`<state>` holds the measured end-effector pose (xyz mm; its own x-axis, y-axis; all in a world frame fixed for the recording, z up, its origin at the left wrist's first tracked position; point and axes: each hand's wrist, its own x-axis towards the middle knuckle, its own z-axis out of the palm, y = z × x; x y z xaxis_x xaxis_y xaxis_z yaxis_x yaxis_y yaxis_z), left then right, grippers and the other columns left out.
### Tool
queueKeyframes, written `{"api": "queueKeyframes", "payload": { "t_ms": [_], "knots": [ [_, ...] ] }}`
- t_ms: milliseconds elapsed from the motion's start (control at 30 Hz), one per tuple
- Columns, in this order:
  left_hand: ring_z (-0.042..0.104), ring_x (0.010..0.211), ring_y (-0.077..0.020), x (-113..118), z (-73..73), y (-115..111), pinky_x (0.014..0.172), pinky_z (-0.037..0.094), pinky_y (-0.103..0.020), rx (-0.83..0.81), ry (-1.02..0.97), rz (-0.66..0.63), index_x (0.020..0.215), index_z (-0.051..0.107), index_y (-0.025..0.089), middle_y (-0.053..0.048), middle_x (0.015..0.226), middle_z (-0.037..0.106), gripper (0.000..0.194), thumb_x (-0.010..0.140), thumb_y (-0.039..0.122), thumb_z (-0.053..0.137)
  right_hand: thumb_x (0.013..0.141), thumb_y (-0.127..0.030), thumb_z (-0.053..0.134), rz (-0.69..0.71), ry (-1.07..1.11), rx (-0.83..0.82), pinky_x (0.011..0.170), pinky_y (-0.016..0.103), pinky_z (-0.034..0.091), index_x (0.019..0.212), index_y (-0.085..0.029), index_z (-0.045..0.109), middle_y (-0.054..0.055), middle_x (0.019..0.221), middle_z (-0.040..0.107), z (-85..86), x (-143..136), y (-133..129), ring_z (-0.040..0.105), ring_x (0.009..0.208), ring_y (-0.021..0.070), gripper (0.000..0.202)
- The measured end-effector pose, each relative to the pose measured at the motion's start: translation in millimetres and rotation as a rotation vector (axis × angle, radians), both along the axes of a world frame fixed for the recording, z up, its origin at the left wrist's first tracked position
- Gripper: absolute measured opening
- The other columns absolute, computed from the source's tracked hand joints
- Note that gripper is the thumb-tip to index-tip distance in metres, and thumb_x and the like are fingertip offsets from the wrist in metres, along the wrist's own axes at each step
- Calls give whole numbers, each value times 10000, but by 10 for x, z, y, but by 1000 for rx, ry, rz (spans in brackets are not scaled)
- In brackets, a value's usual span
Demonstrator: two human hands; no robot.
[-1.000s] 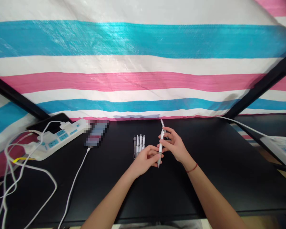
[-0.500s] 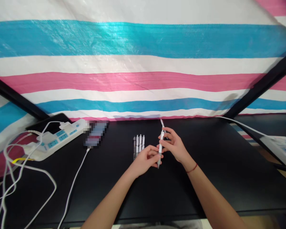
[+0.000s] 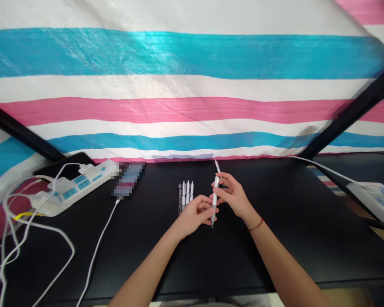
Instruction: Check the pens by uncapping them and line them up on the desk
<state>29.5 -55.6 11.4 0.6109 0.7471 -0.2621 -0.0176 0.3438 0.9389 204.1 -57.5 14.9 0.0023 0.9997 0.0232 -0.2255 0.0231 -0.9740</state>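
A white pen with a grey grip (image 3: 215, 195) is held nearly upright in the picture, its tip toward me. My left hand (image 3: 195, 215) pinches it near the grip, and my right hand (image 3: 232, 194) has its fingers round the upper part. Left of the hands lies a row of pens (image 3: 187, 192), several white ones and a dark one (image 3: 180, 198) at the left end; my left hand hides their lower parts. Behind my right hand another white pen (image 3: 217, 165) lies on the black table (image 3: 243, 264), partly covered.
On the left are a white power strip (image 3: 80, 187) with plugs and looped cables, a dark tablet-like object (image 3: 64, 165), and a blurred phone (image 3: 129, 180) on a cable. Another power strip (image 3: 373, 198) is at right. A striped sheet (image 3: 192, 111) hangs behind the table.
The held pen's tip now shows a little further below my left fingers. Both hands keep their hold, and the view has shifted slightly.
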Motion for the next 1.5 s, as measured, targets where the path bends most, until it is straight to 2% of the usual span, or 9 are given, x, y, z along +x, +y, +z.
{"api": "queueKeyframes", "payload": {
  "t_ms": [567, 700, 867, 933, 1033, 1167, 1267, 1367, 1500],
  "knots": [
    [653, 726, -152, 4, 5, -8, 635, 544, -292, 10, -3, 11, 933, 536, 159, -69, 915, 678, 389, 711, 402, 743, 733, -372, 725, 19, -3, -1, 539, 293, 586, 1172, -261, 480, 25, 997, 588, -30, 4, 19, 689, 724, 184, 515],
    [657, 775, -161, -8, 4, 34, 668, 543, -286, 22, -12, 139, 1010, 562, 166, -68, 949, 678, 427, 707, 401, 749, 780, -420, 664, 10, -37, 18, 525, 274, 559, 1309, -322, 362, 48, 1108, 556, -61, -14, 29, 661, 730, 155, 617],
    [656, 873, -190, -44, -9, 129, 754, 522, -288, 103, -45, 435, 1036, 605, 165, -82, 984, 707, 454, 687, 410, 760, 788, -409, 658, 84, -512, 215, 543, 249, 470, 1005, -225, 615, 11, 822, 596, -83, -143, -38, 572, 643, 132, 287],
    [654, 822, -180, -53, -16, 149, 704, 512, -270, 143, -29, 460, 981, 626, 159, -92, 990, 714, 409, 683, 404, 761, 837, -378, 604, 77, -686, 312, 585, 268, 454, 876, -220, 651, 9, 743, 590, -72, -214, -67, 543, 627, 138, 170],
    [639, 761, -159, -57, -26, 157, 628, 499, -251, 182, -1, 446, 1034, 625, 172, -101, 1065, 697, 420, 701, 401, 741, 881, -361, 532, 4, -756, 368, 576, 270, 423, 781, -220, 637, 5, 668, 577, -66, -228, -58, 523, 592, 146, 202],
    [599, 691, -132, -82, -28, 172, 563, 468, -230, 226, 51, 462, 1141, 591, 188, -100, 1090, 674, 472, 741, 415, 695, 886, -395, 502, -204, -801, 239, 536, 256, 386, 757, -209, 587, 2, 639, 576, -130, 59, 46, 518, 553, 148, 242],
    [558, 641, -116, -129, -6, 201, 550, 434, -216, 241, 95, 488, 1060, 626, 169, -74, 949, 686, 377, 758, 391, 668, 875, -387, 499, -342, -1089, 100, 558, 261, 354, 682, -207, 541, 7, 620, 559, -214, 363, 134, 521, 576, 160, 268],
    [524, 595, -102, -174, 33, 225, 550, 416, -213, 233, 116, 511, 1000, 649, 168, -45, 867, 677, 307, 758, 356, 650, 876, -360, 479, -366, -1282, -19, 536, 253, 306, 661, -203, 503, 20, 652, 569, -283, 532, 184, 519, 582, 158, 267],
    [473, 545, -87, -206, 69, 239, 515, 371, -202, 239, 133, 500, 924, 676, 170, -23, 800, 657, 234, 754, 325, 633, 881, -371, 467, -349, -1367, -77, 506, 246, 252, 661, -203, 482, 25, 674, 570, -308, 517, 190, 502, 569, 148, 277]
  ]
}}
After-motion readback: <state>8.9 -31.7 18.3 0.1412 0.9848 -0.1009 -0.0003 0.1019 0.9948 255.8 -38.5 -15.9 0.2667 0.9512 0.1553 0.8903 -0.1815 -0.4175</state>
